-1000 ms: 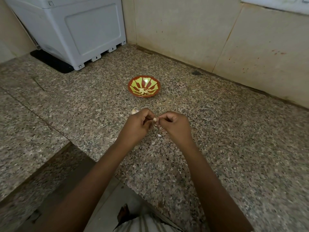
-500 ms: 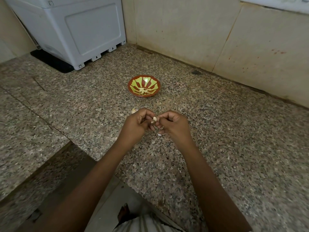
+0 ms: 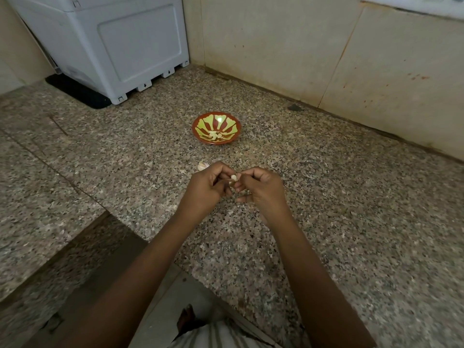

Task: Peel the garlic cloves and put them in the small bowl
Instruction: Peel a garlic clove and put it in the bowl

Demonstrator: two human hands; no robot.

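Observation:
A small pale garlic clove [image 3: 233, 177] is pinched between my left hand [image 3: 209, 188] and my right hand [image 3: 261, 189], just above the granite counter. Both hands have their fingers curled round it, and most of the clove is hidden by fingertips. Beyond the hands stands the small red bowl [image 3: 195, 125] with a yellow-green petal pattern; peeled cloves [image 3: 215, 135] lie at its bottom. A piece of unpeeled garlic [image 3: 203, 165] lies on the counter just behind my left hand.
A grey-white plastic appliance [image 3: 113, 46] on a black mat stands at the back left. Beige tiled walls [image 3: 326, 59] close the back and right. The counter's front edge [image 3: 175, 262] cuts in near my forearms, with floor below.
Both hands have stayed in place, working the clove with small finger movements. The bowl has not moved.

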